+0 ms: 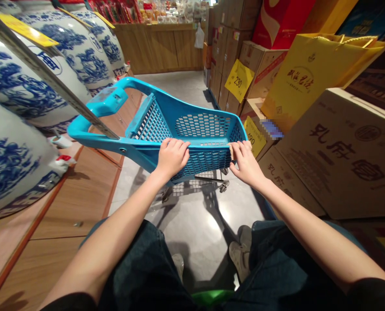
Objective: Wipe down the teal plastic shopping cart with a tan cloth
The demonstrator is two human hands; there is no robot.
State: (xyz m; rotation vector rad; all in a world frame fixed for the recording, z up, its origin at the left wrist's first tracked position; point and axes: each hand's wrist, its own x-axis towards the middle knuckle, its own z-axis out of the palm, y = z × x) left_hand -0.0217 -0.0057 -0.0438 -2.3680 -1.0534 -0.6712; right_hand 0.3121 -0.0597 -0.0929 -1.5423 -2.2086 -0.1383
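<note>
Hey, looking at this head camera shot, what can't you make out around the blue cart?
Head view: the tan piece on the rim of the cart, mostly covered by the right grip.
Head view: the green thing, cut off by the bottom edge.
Head view: the nearest jar, cut off by the left edge.
Head view: the blue patch, blurred by pixels.
Head view: writing on the counter packages, too small.

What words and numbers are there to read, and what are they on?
"230": upper yellow price sign.
"490": lower yellow price sign.
Probably "孔府宴": large cardboard box, seemingly repeated on the box below.
Too stylised, small or blurred: yellow gift bag, jar sign, shopping cart handle, other cartons.
</note>
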